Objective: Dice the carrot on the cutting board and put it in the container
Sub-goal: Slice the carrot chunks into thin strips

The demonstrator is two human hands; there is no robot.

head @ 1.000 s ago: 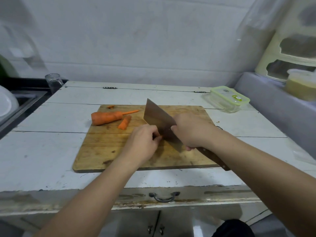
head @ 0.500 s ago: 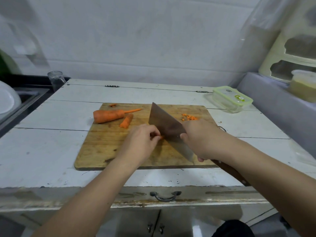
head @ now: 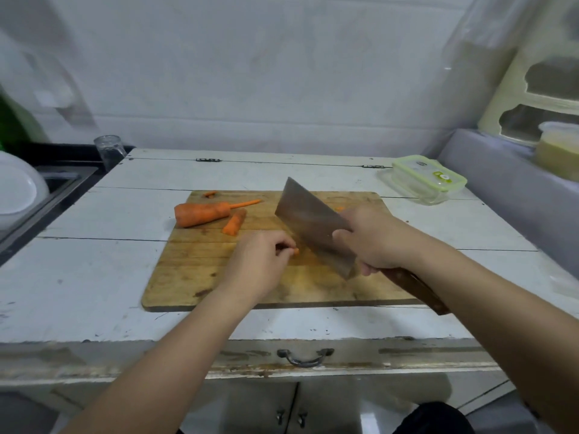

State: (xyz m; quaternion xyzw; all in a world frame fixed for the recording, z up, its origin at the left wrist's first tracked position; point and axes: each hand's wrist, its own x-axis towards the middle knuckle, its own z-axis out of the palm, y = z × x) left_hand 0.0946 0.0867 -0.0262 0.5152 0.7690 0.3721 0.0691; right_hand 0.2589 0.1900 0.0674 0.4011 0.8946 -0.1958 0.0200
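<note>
A drawer handle (head: 305,358) sits at the table's (head: 78,292) near edge, at 6 o'clock from the board (head: 188,277). On the board, the left hand (head: 261,264) has its fingers curled over a small carrot strip (head: 295,251), pinning it down; only the orange tip shows past the fingertips. Just at 3 o'clock from it, the right hand (head: 372,239) is wrapped round the cleaver (head: 313,223) where blade meets wooden handle, the broad blade tilted and its edge down at the board beside the strip. Farther back, at 11 o'clock from the left hand, lie 1 short carrot piece (head: 234,224) and, just beyond it, the big carrot (head: 203,213) with a thin sliver at its end; a tiny scrap (head: 210,193) rests near the board's far edge. The lidded container (head: 429,178) stands on the table at 2 o'clock, apart from the board. A glass (head: 109,150) stands at 10 o'clock, by the sink (head: 59,183).
</note>
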